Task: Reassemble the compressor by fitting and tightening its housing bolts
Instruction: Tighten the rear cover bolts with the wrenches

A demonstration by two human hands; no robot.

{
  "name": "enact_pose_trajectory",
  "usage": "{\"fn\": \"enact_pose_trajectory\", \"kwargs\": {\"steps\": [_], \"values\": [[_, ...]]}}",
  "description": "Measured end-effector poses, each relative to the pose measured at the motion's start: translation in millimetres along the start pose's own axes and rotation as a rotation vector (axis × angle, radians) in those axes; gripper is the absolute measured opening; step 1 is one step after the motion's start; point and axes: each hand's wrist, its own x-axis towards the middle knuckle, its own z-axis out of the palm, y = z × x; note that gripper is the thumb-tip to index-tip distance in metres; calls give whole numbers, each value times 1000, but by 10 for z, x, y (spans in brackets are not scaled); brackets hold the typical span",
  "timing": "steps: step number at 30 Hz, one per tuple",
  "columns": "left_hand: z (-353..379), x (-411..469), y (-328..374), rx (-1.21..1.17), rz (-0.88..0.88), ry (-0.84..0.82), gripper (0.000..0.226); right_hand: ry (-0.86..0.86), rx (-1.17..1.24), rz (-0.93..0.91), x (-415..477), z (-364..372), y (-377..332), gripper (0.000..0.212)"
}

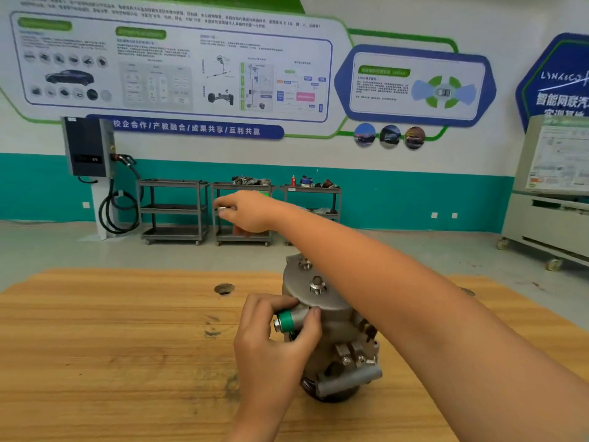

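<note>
The compressor (334, 346) sits upright just below the middle of the frame, on the wooden table (111, 346). The person's left hand (271, 346), lower centre, has thumb and fingers curled round the green-capped port (288, 320) sticking out of the housing's left side, so the body is braced. The right hand (251, 212) is up above the middle of the frame, well clear of the compressor. Its fingertips pinch a small shiny metal piece (223, 209), most likely a housing bolt, though it's too small to be sure. Two bolts stand in the grey end plate (299, 298) on top, one nearer the camera (317, 285) and one behind it (305, 264). They look proud, so they're probably only started.

To do this bit well, the bolt should come down straight over an open hole (the arm hides part of the plate). It should go in by fingers only and back off if it binds, since cast threads probably cross easily. Bracing on the housing beats bracing on the port. Every bolt should be started before any is snugged, then tightened crosswise.
</note>
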Motion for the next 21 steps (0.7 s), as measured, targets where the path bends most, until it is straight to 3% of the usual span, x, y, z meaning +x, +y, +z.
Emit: {"fn": "enact_pose_trajectory", "kwargs": {"steps": [3, 6, 8, 10, 12, 14, 17, 19, 21], "values": [[-22, 13, -41, -160, -178, 33, 21, 100, 23, 134, 53, -110, 377, 47], [-50, 19, 34, -83, -3, 5, 20, 235, 84, 318, 2, -176, 813, 53], [-51, 16, 105, -106, 18, -9, 26, 345, 178, 464, -77, -239, 1085, 56], [-37, 14, 79, -118, -1, 3, 38, 465, 406, 583, -224, -282, 1285, 61], [-35, -2, 53, -105, -31, -7, 49, 707, 800, 643, -482, -254, 1384, 61], [-38, 7, 51, -82, -37, -10, 48, 1003, 1168, 586, -829, -193, 1392, 53], [-44, 20, 69, -62, -72, -4, 44, 1278, 1446, 359, -1371, -68, 1283, 40], [-28, 18, 54, -29, -63, -6, 41, 1328, 1447, 193, -1717, 92, 1058, 34], [-24, 31, 67, -9, -58, -7, 38, 1298, 1204, -11, -2004, 348, 704, 33]]}}
